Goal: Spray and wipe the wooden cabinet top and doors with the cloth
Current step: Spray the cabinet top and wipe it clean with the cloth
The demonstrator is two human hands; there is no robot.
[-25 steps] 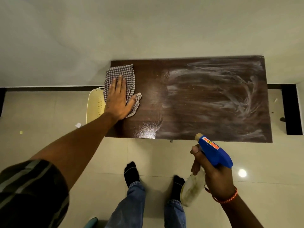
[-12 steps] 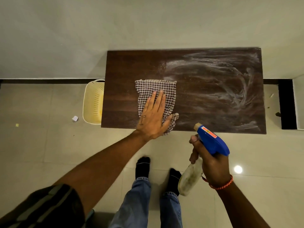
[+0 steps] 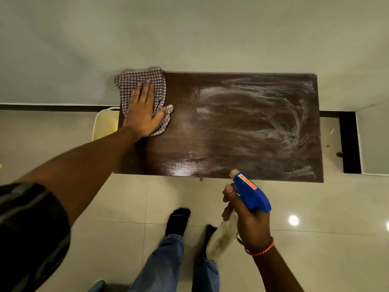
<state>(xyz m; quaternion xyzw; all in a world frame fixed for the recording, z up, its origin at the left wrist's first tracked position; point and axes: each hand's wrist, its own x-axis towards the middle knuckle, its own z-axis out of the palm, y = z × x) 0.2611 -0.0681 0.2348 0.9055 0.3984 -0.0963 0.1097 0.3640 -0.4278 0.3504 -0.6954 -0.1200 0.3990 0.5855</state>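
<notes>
The left hand [image 3: 143, 114] presses flat, fingers spread, on the checked cloth [image 3: 145, 85] at the cabinet top [image 3: 242, 127]'s upper-left corner. The right hand [image 3: 250, 226] grips the spray bottle [image 3: 250, 192] at lower right. Overlapping strokes toward the white streaks [image 3: 284, 114] at right would likely clear them best.

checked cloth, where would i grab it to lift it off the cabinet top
Pinch the checked cloth at its far-left corner, which overhangs the cabinet top edge, coming from the left. The left hand lies flat on the middle, so that loose corner is the free part.

In view: 1 cabinet top [image 3: 242, 127], 1 checked cloth [image 3: 145, 83], 1 spray bottle [image 3: 250, 194], 1 cream basket [image 3: 105, 123], 2 hands, 2 socked feet.
</notes>
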